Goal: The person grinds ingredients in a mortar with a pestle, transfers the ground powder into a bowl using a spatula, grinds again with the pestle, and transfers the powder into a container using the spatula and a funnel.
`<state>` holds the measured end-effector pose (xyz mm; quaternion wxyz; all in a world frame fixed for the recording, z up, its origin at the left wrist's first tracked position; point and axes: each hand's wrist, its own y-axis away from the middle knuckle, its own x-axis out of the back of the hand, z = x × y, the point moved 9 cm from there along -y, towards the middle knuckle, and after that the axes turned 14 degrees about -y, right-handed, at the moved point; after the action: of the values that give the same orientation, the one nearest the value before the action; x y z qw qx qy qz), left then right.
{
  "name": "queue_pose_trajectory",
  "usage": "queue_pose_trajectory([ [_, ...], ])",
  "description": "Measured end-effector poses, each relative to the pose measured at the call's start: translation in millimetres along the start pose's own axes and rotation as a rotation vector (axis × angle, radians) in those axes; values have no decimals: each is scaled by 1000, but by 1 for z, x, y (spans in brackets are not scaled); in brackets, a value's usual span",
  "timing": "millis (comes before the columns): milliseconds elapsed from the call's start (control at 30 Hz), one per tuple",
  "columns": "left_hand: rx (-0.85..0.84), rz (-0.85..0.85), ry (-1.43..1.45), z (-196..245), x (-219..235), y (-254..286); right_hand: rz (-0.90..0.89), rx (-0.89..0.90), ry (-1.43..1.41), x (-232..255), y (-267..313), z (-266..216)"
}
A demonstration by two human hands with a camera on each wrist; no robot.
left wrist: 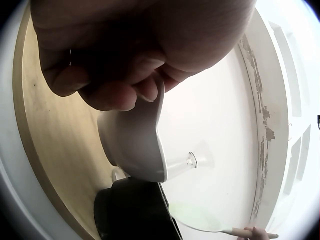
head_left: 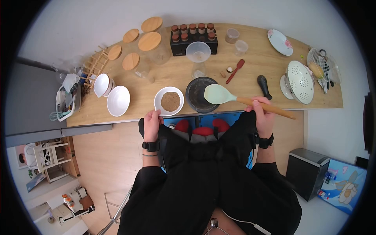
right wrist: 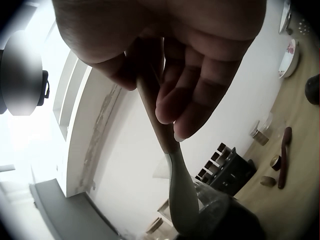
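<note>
With thumb and fingers, my left hand [head_left: 152,127] pinches the near edge of a small white bowl [head_left: 157,101]. Brown powder [head_left: 170,101] lies in the bowl. Seen from the left wrist, the bowl [left wrist: 132,142] stands close beside the dark mortar [left wrist: 135,205]. My right hand [head_left: 263,119] grips the wooden handle of a large spoon [head_left: 219,94] with a pale green head. That head overlaps the right part of the mortar [head_left: 192,98] in the head view. From the right wrist, fingers and thumb close around the spoon handle [right wrist: 159,125].
A dark pestle [head_left: 264,87], a red spatula [head_left: 235,71] and a white colander [head_left: 300,82] lie to the right. Behind the mortar stand a clear funnel-topped vessel [head_left: 198,53] and a spice rack [head_left: 180,47]. White bowls [head_left: 118,101] and wood-lidded jars [head_left: 135,66] are left.
</note>
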<state>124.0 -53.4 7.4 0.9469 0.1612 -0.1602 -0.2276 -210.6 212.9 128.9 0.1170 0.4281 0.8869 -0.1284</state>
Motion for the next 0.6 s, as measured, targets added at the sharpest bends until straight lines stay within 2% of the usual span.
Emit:
queue_pose_trajectory([
  [33,-1,0,8,0,-1,0,1,5,-1,1,2,0],
  [100,5,4,7,3,-3,2,-41,-125,133,0,6,10],
  [133,19,9,5,3,-3,3,-42,-117,129,0,7,9],
  [200,2,2,-1,4,-2,3,35,-74,-59,5,11,3],
  [233,-9,-6,-4,4,-3,3,41,-65,-61,4,11,0],
  [300,-13,-15,2,5,-5,3,48,-163,83,4,14,4],
  [533,-9,7,72,-4,-4,11,79,-182,-43,7,26,8],
  [600,-13,11,84,-2,-6,17,10,-203,119,0,28,7],
])
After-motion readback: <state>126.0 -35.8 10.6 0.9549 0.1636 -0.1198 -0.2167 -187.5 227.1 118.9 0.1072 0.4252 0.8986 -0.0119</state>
